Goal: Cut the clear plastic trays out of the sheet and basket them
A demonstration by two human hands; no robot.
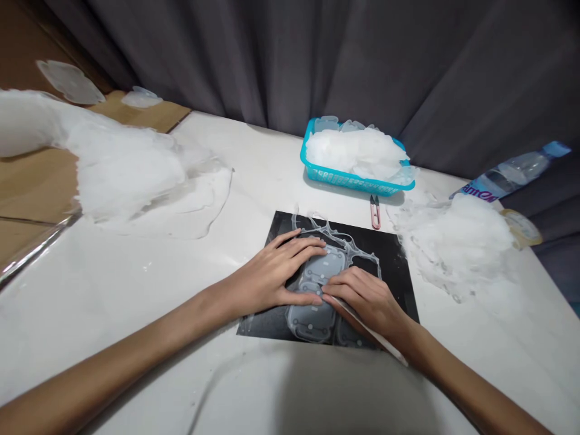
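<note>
Translucent moulded sheets (pixel 310 320) with rounded rectangular panels lie on a black mat (pixel 408 290) in front of me. My left hand (pixel 281 266) rests on the upper panel, its fingers stretched out and the thumb apart, pointing right. My right hand (pixel 362 296) has its fingers curled around a long, thin, pale stick-like tool (pixel 385 343). The tool's front end is at the panels near my left thumb; its exact kind is hidden by the fingers. A web of clear trimmed edging (pixel 351 244) stays along the mat's far side, beyond both hands.
A blue basket (pixel 357 182) heaped with translucent pieces stands at the back. Pink-handled thread snips (pixel 376 212) lie before it. White translucent piles sit left (pixel 131 169) and right (pixel 471 241). A water bottle (pixel 512 172) and a tape roll (pixel 521 228) are at the right.
</note>
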